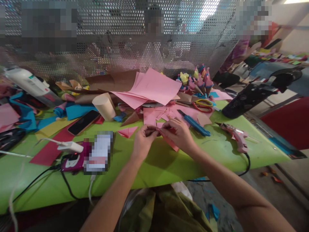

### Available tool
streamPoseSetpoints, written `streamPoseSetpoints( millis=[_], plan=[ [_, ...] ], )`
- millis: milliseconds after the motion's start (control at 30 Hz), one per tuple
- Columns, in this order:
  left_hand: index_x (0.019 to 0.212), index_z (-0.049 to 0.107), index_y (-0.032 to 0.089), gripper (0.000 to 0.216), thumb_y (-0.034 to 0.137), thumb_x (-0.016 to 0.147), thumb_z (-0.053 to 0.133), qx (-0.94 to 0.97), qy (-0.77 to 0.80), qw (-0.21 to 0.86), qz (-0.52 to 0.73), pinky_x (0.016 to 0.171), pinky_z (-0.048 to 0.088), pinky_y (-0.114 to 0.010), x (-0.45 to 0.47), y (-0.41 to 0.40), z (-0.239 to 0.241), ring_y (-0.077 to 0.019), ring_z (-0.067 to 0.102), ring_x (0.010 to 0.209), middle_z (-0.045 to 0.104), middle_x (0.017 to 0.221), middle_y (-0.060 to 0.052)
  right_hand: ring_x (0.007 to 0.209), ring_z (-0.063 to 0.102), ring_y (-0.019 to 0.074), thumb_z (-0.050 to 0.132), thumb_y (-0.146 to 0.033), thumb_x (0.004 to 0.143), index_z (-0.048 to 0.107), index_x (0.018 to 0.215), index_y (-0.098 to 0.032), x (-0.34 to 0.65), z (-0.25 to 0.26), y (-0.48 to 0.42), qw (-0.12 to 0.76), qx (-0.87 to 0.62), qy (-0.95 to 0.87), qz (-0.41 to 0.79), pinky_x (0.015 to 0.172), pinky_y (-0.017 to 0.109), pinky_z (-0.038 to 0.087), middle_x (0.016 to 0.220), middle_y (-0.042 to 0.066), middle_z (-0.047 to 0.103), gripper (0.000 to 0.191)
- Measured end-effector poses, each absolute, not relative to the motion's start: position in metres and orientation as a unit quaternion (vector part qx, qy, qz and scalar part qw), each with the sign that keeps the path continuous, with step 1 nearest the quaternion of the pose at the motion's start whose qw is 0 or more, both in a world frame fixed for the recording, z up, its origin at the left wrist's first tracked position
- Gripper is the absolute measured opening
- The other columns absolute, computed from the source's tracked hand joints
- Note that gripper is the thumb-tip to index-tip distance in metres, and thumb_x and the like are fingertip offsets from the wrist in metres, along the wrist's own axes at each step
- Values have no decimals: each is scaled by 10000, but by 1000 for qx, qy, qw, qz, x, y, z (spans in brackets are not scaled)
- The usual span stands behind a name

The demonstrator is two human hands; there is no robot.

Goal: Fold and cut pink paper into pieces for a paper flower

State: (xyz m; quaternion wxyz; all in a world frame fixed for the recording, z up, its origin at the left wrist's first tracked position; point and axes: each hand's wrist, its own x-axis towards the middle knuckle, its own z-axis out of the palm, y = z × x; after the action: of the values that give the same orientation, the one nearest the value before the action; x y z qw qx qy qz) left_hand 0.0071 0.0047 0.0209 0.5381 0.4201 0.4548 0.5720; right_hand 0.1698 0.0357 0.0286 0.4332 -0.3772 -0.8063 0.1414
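Both my hands meet over the green table (154,161), pinching a small pink paper piece (169,138). My left hand (143,141) grips its left end with fingers closed. My right hand (178,133) pinches the other end, and a pink corner sticks out below its palm. A folded pink triangle (127,131) lies just left of my left hand. A blue utility knife (194,124) lies just beyond my right hand.
Pink paper sheets (154,85) pile up at the back. A pink glue gun (235,137) lies at right, scissors (202,104) behind the knife. A black phone (83,122), a cream paper roll (104,106), a white plug (70,147) and cables sit at left. Paper cones (198,79) stand by the perforated screen.
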Motion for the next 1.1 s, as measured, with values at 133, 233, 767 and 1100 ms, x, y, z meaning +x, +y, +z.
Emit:
streamPoseSetpoints(
  millis=[133,233,767,1100],
  plan=[
    [811,681,152,202,280,696,788,434,453,536,565,761,590,-296,7,4,19,-155,716,738,740,769,-29,717,559,192,653,-284,904,625,747,-223,170,29,35,429,-378,-810,126,773,358,426,729,15,677,170],
    [818,687,154,188,285,715,774,446,452,528,564,757,589,-293,7,4,18,-157,716,745,742,773,-33,748,566,201,645,-299,914,630,753,-218,170,29,35,422,-386,-813,113,754,351,416,748,29,687,181],
    [825,686,162,163,278,734,756,443,447,533,565,796,579,-300,7,3,20,-157,716,770,742,791,-31,781,553,207,624,-328,937,645,779,-218,173,29,34,392,-396,-827,75,734,336,384,769,35,686,193],
    [818,684,169,182,312,737,762,467,453,509,563,758,578,-287,8,1,23,-155,711,740,735,756,-25,826,552,209,592,-310,952,664,808,-228,172,29,31,378,-402,-833,38,789,350,369,793,29,693,180]
  ],
)
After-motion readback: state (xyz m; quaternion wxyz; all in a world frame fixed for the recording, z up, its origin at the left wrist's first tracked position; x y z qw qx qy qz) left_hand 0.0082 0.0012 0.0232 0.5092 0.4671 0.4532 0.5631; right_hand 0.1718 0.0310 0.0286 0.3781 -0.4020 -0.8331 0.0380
